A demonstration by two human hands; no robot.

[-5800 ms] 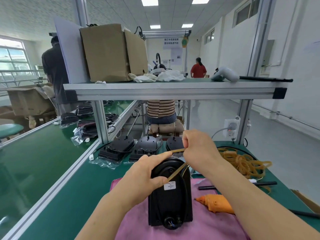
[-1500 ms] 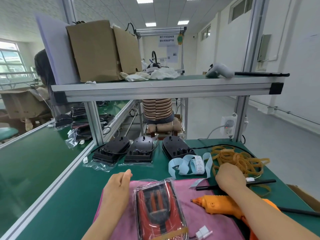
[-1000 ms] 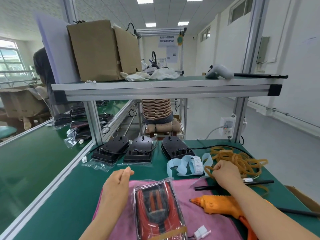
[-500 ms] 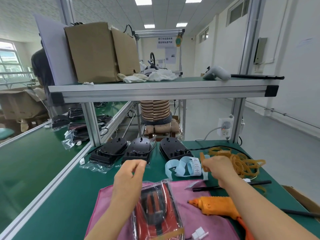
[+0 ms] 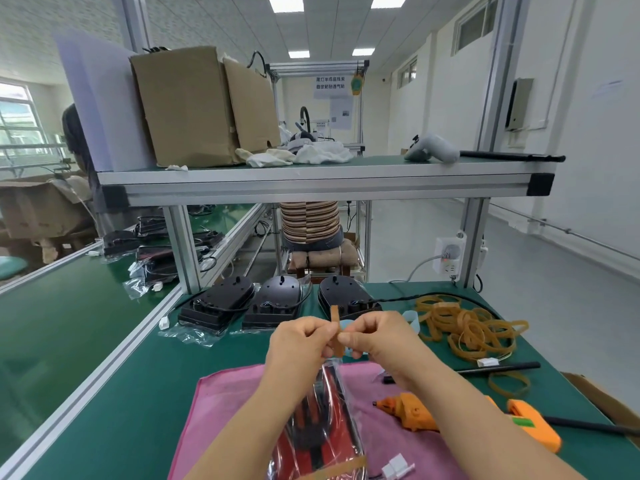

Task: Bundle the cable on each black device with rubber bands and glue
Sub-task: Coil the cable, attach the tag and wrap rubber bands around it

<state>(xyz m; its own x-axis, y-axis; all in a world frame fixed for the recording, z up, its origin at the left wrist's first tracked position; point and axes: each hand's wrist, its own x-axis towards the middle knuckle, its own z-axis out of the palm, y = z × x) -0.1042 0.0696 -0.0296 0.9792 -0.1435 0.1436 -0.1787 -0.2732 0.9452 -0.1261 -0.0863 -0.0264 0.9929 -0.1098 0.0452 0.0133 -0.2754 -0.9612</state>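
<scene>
Band [image 5: 335,330] is pinched between left hand [image 5: 298,344] and right hand [image 5: 379,341], both curled tight on it, nothing else held. Bagged device [image 5: 322,420] lies just below the grip. Pulled unevenly, the band may slip one pinch and snap away from the device.

The right hand [image 5: 377,337] has left the pile of rubber bands [image 5: 464,327] beyond the pink cloth's [image 5: 221,403] far right corner. It is now above the cloth's far edge, pinching one rubber band [image 5: 335,332]. The left hand [image 5: 301,341] has lifted off the cloth and pinches the same band. Where a black device stood upright on the cloth, a bagged device [image 5: 322,420] lies flat.
</scene>
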